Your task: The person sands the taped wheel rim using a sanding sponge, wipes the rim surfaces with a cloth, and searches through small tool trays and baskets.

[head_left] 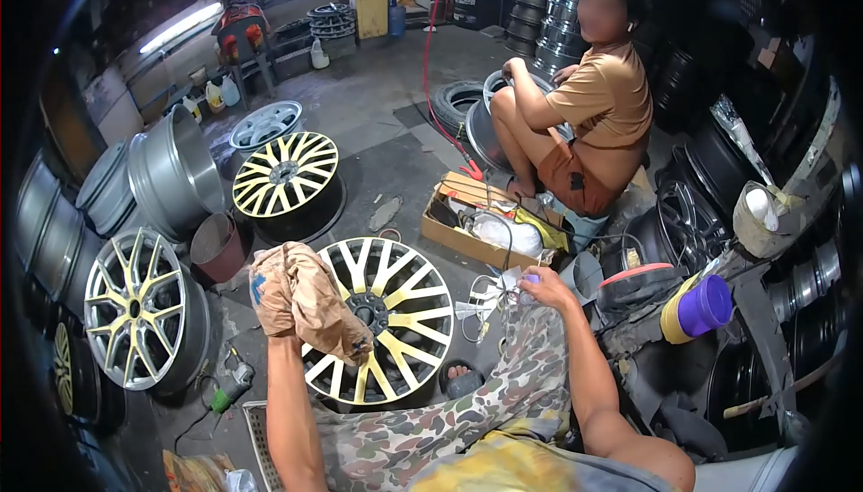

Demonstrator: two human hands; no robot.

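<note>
My left hand (286, 317) is wrapped in a crumpled tan cloth (315, 303) with a blue mark, and its fingers are hidden by it. The cloth hangs over the left part of a yellow and white spoked wheel (409, 319) lying on the floor. My right hand (547, 287) is raised above my camouflage-covered knee (530, 348), its fingers closed on something small that I cannot make out. White scraps and a cord (485, 299) lie close to that hand.
A person (602, 106) squats at the upper right by a wheel. An open cardboard box (458, 239) stands ahead. Other wheels (135, 308) line the left, with a green grinder (232, 384) nearby. A purple container (704, 305) is at right.
</note>
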